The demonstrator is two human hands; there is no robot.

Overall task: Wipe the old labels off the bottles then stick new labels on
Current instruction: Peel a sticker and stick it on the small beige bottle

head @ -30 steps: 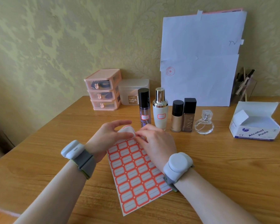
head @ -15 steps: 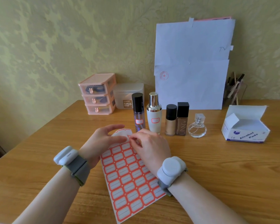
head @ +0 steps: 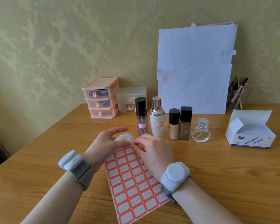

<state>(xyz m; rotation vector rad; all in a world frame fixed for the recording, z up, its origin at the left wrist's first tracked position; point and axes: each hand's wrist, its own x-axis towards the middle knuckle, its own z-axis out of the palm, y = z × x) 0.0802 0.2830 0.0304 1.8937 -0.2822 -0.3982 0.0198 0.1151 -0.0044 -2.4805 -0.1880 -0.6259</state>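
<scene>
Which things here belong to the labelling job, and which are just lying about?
Job: label sheet, left hand, right hand, purple bottle, white bottle, gold bottle, brown bottle, perfume bottle, alcohol pads box.
Lying about: pink drawers, plastic container, white papers.

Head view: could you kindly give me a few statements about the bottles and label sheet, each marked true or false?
1. The purple bottle and the white bottle each carry a red-bordered label. True.
2. The perfume bottle carries one too. False: no label shows on it.
3. The Alcohol Pads box is closed. False: its flap stands open.
4. The left hand and right hand meet at the far end of the label sheet. True.
</scene>
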